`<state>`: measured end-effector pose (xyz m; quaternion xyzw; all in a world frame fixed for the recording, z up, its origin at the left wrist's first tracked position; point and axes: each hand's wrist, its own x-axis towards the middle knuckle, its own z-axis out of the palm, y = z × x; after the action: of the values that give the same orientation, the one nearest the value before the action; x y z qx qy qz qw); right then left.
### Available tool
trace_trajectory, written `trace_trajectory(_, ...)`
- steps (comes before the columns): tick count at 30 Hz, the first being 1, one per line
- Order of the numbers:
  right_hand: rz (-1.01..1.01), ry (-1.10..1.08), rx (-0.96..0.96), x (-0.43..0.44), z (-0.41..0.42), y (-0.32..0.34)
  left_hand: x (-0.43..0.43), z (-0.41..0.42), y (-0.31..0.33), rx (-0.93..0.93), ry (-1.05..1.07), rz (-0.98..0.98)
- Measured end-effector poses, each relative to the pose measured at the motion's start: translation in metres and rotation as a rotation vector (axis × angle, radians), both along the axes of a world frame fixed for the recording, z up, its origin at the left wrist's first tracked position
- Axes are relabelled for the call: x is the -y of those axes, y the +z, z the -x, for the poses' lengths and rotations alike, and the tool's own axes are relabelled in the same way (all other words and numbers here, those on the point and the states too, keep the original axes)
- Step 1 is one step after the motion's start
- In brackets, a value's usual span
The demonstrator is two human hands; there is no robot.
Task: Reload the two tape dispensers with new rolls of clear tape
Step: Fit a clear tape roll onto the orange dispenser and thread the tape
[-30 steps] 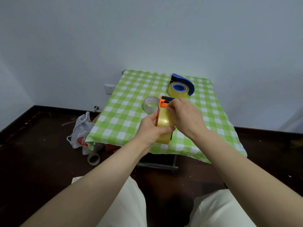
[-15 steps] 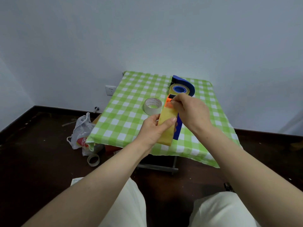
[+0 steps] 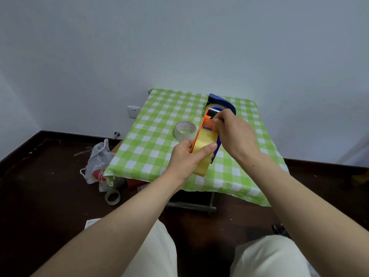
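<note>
My left hand [image 3: 187, 158] grips an orange hand-held tape dispenser [image 3: 207, 116] loaded with a yellowish clear tape roll [image 3: 203, 144], held above the table's front half. My right hand [image 3: 235, 132] pinches the loose tape end [image 3: 209, 124] near the dispenser's black toothed blade. Behind my right hand, a blue tape dispenser [image 3: 221, 101] with a roll in it stands at the back of the table, mostly hidden. A white empty tape core [image 3: 185, 130] lies on the green checked tablecloth [image 3: 151, 144].
The small table stands against a white wall. On the dark floor to the left lie a plastic bag [image 3: 97, 166] and another tape ring [image 3: 112, 196]. A wall socket [image 3: 133, 111] is left of the table. My knees in white trousers are below.
My right hand has drawn the tape end from the roll up towards the blade. The dispenser has tilted and lifted slightly further from me.
</note>
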<state>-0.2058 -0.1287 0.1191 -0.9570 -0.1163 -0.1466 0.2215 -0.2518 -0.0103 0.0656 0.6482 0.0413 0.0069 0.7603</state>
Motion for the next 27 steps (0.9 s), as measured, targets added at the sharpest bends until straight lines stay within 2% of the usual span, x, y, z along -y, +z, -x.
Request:
trace_trajectory(4,-0.003,-0.028,0.024,0.000,0.003,0.001,0.000,-0.005,0.002,-0.003,0.015,-0.056)
trace_trajectory(10,-0.251,0.042,0.011,-0.002,-0.001,0.001,-0.002,-0.003,-0.005,-0.046,0.079,0.021)
trace_trajectory(12,-0.392,0.088,-0.047,0.000,-0.008,0.001,-0.002,0.001,-0.005,-0.048,0.054,0.037)
trace_trajectory(16,-0.751,0.126,-0.306,0.007,-0.010,0.010,-0.002,0.002,-0.002,-0.035,-0.006,0.041)
trace_trajectory(18,-0.842,0.115,-0.391,0.012,-0.012,0.015,-0.001,0.001,-0.001,-0.018,-0.030,0.044)
trace_trajectory(23,-0.777,0.129,-0.463,0.021,-0.018,0.025,0.002,-0.003,-0.003,-0.013,-0.083,0.053)
trace_trajectory(27,-0.687,0.179,-0.375,0.022,-0.016,0.028,0.002,-0.004,-0.005,-0.001,-0.095,0.095)
